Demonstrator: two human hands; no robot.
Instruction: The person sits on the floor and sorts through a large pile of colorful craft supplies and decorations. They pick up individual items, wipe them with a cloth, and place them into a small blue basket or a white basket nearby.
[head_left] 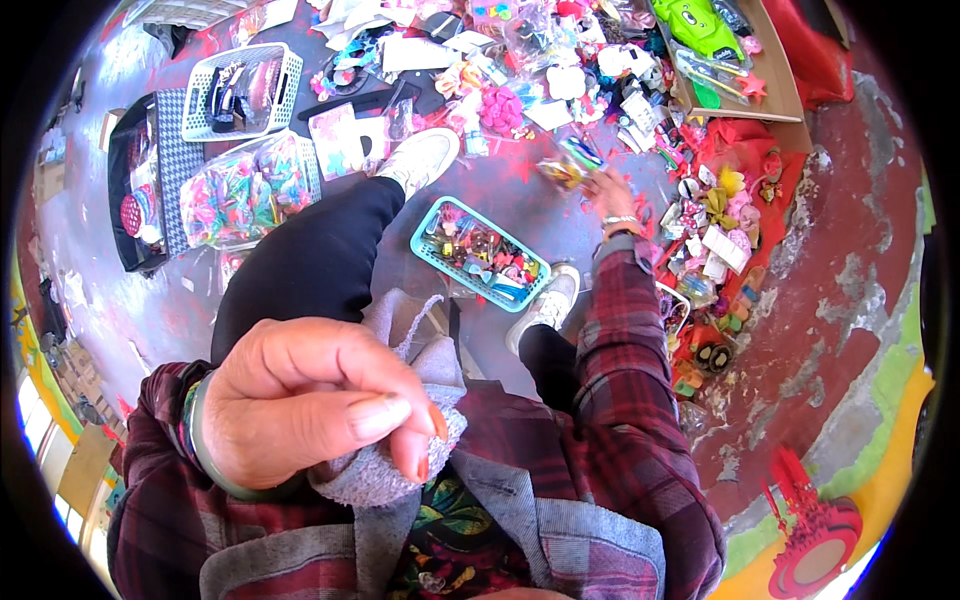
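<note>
Close to the camera, my left hand is curled with thumb and fingertips pressed together. Whatever sits in that pinch, if anything, is hidden. Just behind and below it is a fuzzy grey cloth at my front; I cannot tell whether the fingers touch it. My right hand reaches out over the floor, its fingers closed at the edge of a small clear packet with colourful contents, blurred. Between my shoes stands a light-blue plastic basket holding hair clips and small bright accessories.
Loose accessories and packets cover the far floor. More lie right on red cloth, near a cardboard box. On the left are a white basket, a bag of colourful pieces and a black case.
</note>
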